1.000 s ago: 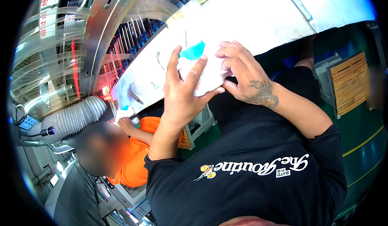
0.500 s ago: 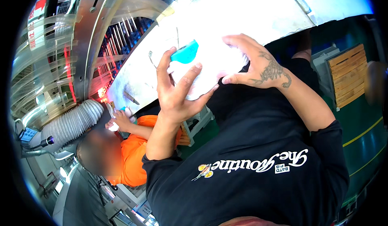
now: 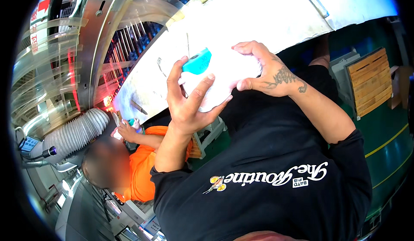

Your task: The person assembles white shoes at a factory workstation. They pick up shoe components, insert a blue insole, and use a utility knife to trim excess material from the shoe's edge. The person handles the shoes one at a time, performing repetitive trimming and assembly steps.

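Between my two hands is a white shoe upper with a turquoise last showing at its top, the white part washed out by glare. My left hand grips the end with the last, its thumb and fingers spread around the sides. Curved around the opposite, rounded end is my right hand, thumb on the near side and fingers on the far side. The shoe is held over the near edge of a bright white worktable.
At the left, a co-worker in an orange shirt handles a similar white and turquoise piece. A machine with hanging clear strips and a red glow stands beyond. A ribbed hose lies left. A wooden slatted panel is right.
The shoe upper has turned slightly, so more of the turquoise last's marked face shows. My right hand has shifted slightly left and down with its end; my left hand stays nearly in place.
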Tool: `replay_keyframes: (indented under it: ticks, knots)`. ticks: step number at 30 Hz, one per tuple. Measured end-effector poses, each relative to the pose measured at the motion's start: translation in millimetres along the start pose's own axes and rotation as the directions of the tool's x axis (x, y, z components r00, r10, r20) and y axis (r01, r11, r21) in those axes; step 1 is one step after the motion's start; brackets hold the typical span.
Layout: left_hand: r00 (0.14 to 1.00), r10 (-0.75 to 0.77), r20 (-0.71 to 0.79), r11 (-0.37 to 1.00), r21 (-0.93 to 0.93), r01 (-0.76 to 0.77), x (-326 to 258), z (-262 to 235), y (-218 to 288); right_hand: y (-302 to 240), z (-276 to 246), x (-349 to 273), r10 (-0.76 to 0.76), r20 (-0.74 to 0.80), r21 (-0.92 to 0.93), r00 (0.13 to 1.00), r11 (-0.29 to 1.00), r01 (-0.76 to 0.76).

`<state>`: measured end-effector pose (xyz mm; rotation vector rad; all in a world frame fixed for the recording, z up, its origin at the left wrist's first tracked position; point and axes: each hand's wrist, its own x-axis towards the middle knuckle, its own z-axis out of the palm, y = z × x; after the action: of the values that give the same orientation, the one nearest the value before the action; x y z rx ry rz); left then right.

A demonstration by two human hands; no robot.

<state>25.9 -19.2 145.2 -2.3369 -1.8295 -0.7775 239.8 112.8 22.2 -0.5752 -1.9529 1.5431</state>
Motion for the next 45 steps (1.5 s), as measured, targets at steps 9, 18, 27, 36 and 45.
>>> replay_keyframes:
  ticks: [9, 18, 27, 36, 45]
  knots:
    - [1.0, 0.001, 0.017, 1.0, 0.004, -0.001, -6, 2, 5, -14, -1, 3, 0.091, 0.039, -0.006, 0.995, 0.996, -0.091]
    - [1.0, 0.025, 0.013, 0.999, 0.039, -0.025, -4, 1, 16, -36, 4, -3, 0.127, -0.009, -0.014, 0.992, 0.992, -0.128]
    - [0.988, 0.008, -0.152, 1.0, -0.009, -0.01, -2, 14, 19, -44, 2, -9, 0.135, -0.05, 0.06, 0.99, 0.989, -0.132]
    - [0.976, 0.059, -0.208, 0.99, -0.112, -0.084, 10, 32, 32, -37, -12, -25, 0.122, 0.015, 0.23, 0.992, 0.966, -0.123]
    - [0.999, -0.019, -0.029, 1.0, -0.021, 0.019, 19, 8, 32, -7, -66, -1, -0.214, -0.463, -0.394, 0.86, 0.919, 0.016]
